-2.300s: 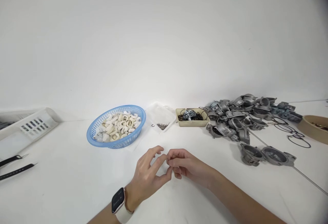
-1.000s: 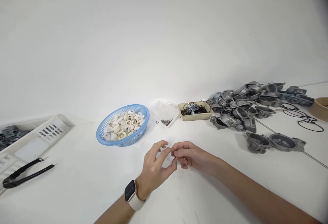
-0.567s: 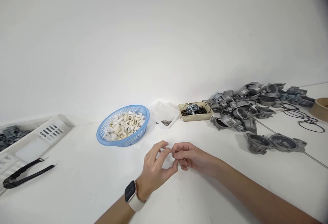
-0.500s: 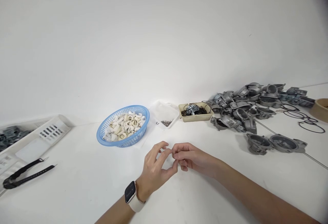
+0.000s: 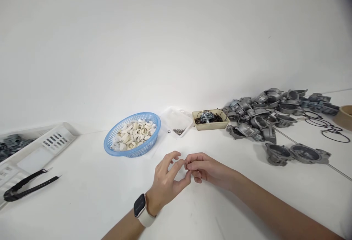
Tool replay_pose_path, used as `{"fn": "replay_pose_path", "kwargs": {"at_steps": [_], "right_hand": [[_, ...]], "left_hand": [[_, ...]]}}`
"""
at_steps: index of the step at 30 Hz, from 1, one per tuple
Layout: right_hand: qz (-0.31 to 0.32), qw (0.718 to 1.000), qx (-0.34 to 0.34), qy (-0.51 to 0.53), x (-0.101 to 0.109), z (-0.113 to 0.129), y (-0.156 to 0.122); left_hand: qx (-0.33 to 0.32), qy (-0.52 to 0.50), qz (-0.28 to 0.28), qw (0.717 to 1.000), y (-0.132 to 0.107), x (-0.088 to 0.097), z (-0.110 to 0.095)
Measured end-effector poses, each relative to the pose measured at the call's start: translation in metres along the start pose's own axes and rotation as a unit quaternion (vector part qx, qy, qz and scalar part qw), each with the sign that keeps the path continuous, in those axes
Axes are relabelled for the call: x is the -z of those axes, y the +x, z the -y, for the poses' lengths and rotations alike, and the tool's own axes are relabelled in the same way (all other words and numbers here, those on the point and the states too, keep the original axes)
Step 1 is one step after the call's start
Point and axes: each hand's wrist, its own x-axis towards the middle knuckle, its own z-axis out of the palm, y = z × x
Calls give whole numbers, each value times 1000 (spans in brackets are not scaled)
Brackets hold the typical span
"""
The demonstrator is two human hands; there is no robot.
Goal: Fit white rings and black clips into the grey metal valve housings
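My left hand (image 5: 166, 177), with a smartwatch on its wrist, curves its thumb and index finger so that they meet the fingertips of my right hand (image 5: 206, 168). The right thumb presses against its index finger in a pinch. Whatever lies between the fingertips is too small or too hidden to make out. Both hands are just above the white table (image 5: 110, 210). Beyond them is a white tray (image 5: 173, 117) with small metal pins (image 5: 178, 132) in it, and a small black C-shaped clip (image 5: 169, 131) lies beside it.
A blue basket (image 5: 108, 148) holds white curved pieces. The cream tray (image 5: 211, 126) contains black rings and a metal part. Grey metal housings (image 5: 258, 117) are heaped at right, with two nearer ones (image 5: 305, 152) and black rings (image 5: 335, 135). A black-strapped watch (image 5: 35, 187) and white bin (image 5: 55, 143) are left.
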Motion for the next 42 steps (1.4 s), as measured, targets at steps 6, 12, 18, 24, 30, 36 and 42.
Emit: {"fn": "replay_pose_path", "kwargs": {"at_steps": [6, 12, 18, 24, 30, 36, 42], "right_hand": [[-7, 1000, 0, 6, 0, 0, 0], [4, 1000, -3, 1, 0, 1, -1], [4, 1000, -6, 4, 0, 1, 0], [1, 1000, -2, 3, 0, 1, 0], [-6, 1000, -5, 0, -2, 2, -2], [3, 1000, -5, -1, -1, 1, -1], [9, 1000, -4, 7, 0, 0, -1]], "left_hand": [[3, -4, -1, 1000, 0, 0, -1], [0, -6, -1, 1000, -2, -2, 1], [0, -1, 0, 1000, -1, 0, -1], [-5, -1, 1, 1000, -2, 0, 0], [3, 1, 1, 1000, -2, -2, 0], [-2, -2, -4, 1000, -2, -1, -1], [0, -2, 4, 1000, -4, -2, 1]]}}
